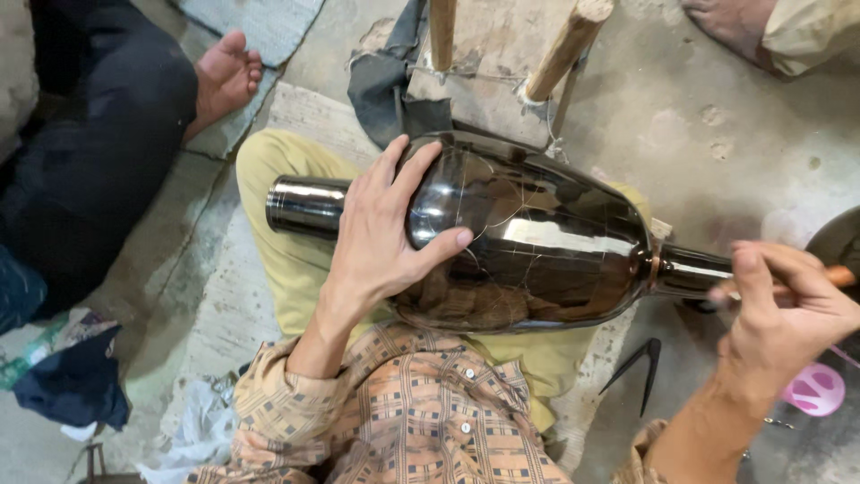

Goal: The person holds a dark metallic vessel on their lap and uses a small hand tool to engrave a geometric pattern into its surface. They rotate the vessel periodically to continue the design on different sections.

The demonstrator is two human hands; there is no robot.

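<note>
**Vase on lap, left grip steadying, right grip at the neck**

Position: dark glossy vase point(537, 237) lying on its side across the lap, over yellow trousers point(287, 242); foot end toward the left grip, narrow neck toward the right grip. Thin scribed lines visible across the belly.

Left hand point(381, 229): spread flat, fingers fanned over the vase shoulder, thumb pressed on the near side. No closing around anything, only pressure.

Right hand point(779, 305): pinched together on a thin stick-like tool point(838, 276) with an orange end, held just beside the vase neck. Tip hidden behind the fingers; contact with the neck not resolvable.

Risks, as judged:
- Round, slick body held by palm pressure alone: likely to roll off the lap onto the concrete floor point(717, 108) if the left grip eases.
- Tool slipping on the gloss could scratch away from the scribed lines.
- Black pointed dividers point(638, 366) on the floor below the right grip, close to the knee: prick hazard.

Containers: vase mouth facing away to the right, interior not visible, contents unknown. Pink round object point(813, 390) beyond the right grip; nature unclear.
</note>
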